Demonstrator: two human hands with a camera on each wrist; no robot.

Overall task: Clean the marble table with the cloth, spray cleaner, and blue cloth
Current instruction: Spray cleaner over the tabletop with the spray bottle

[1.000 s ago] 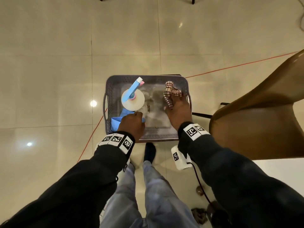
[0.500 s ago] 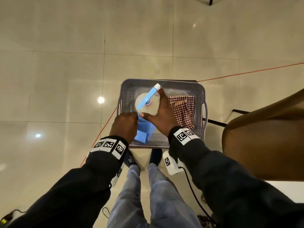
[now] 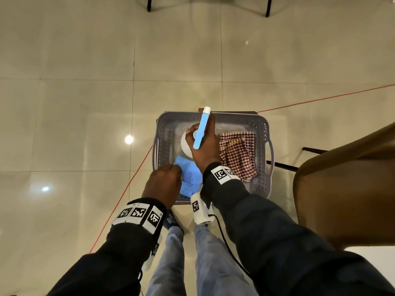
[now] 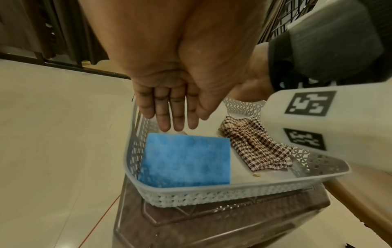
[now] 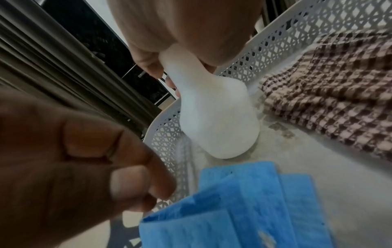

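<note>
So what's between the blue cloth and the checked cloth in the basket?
Bare basket floor between blue cloth and checked cloth, in the left wrist view; the head view hides it behind the right hand.

Right hand (image 3: pixel 202 146) now gripping the spray cleaner (image 5: pixel 214 117), checked cloth (image 3: pixel 238 155) released.
</note>
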